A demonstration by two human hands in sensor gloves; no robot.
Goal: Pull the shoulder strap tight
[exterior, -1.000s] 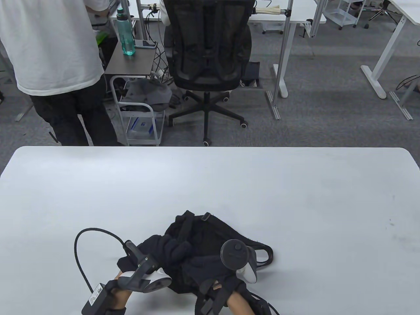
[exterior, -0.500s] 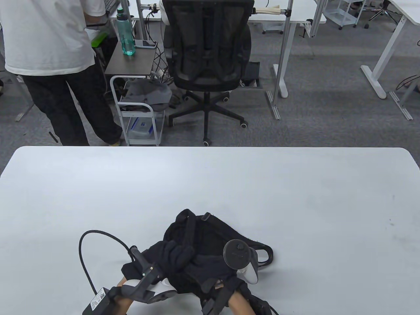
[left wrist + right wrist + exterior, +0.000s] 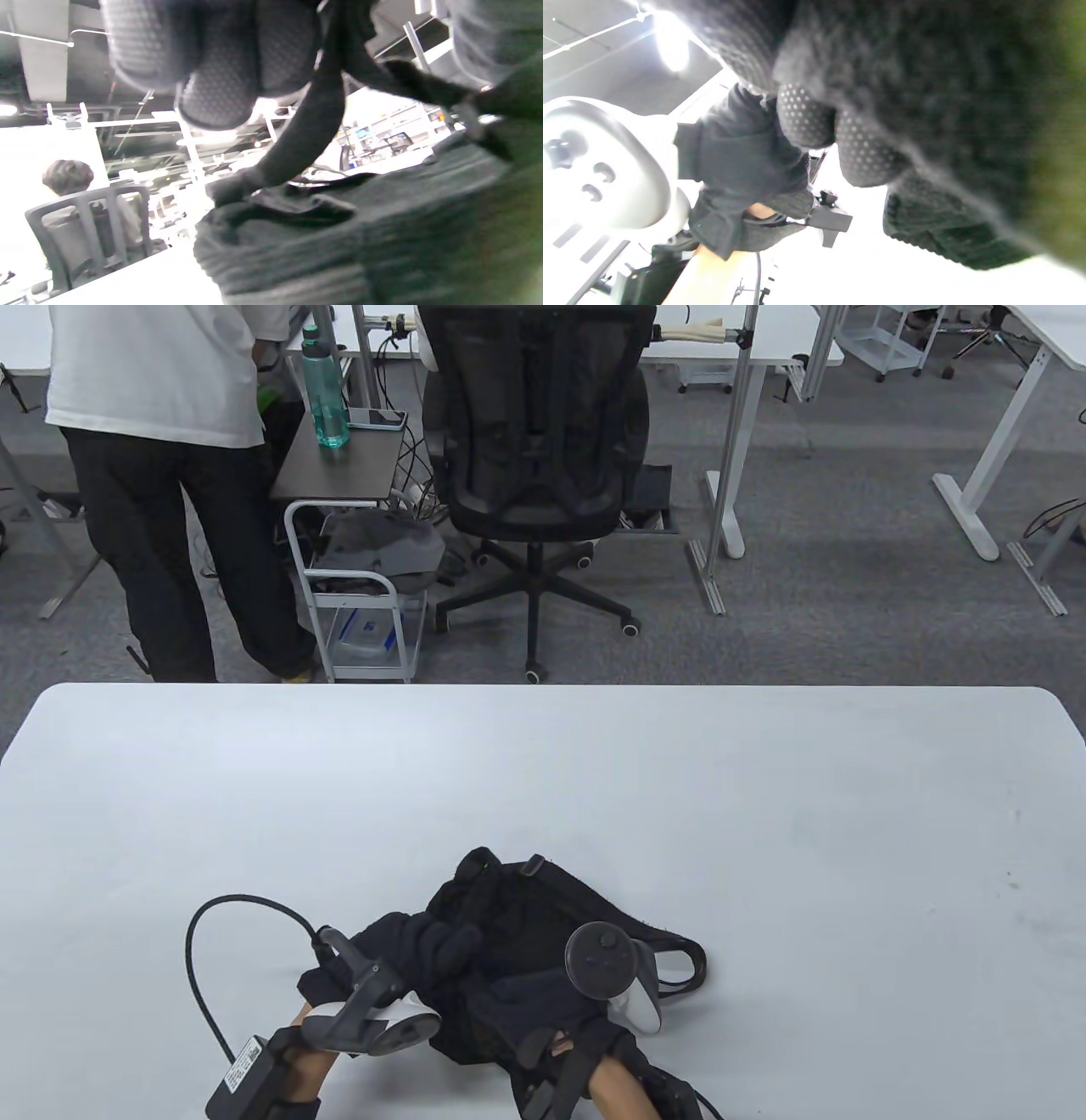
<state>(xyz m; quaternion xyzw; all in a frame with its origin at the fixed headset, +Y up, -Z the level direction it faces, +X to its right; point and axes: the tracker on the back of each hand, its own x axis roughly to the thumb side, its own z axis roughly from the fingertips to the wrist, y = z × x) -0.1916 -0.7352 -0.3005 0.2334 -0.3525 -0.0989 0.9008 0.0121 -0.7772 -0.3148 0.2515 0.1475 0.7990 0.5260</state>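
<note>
On a white bench (image 3: 594, 780), a small black fabric backpack (image 3: 543, 916) lies slumped near the front edge, its long axis running from the two gloved hands away toward the far side, top end pointing away. The left hand (image 3: 407, 959), in a black dotted-knit glove with a white-and-grey tracker (image 3: 373, 1027) strapped on, has its fingers (image 3: 220, 63) curled around the black webbing shoulder strap (image 3: 309, 114), which curves from that grip down to the bag's soft ribbed cloth (the wrist view is blurred). Just right of it, the right hand (image 3: 543, 993) rests on the bag's near end, fingers (image 3: 835, 140) bent against dark fabric; whether that grip holds anything cannot be told. A thin strap loop (image 3: 687, 963) lies right of the right hand.
</note>
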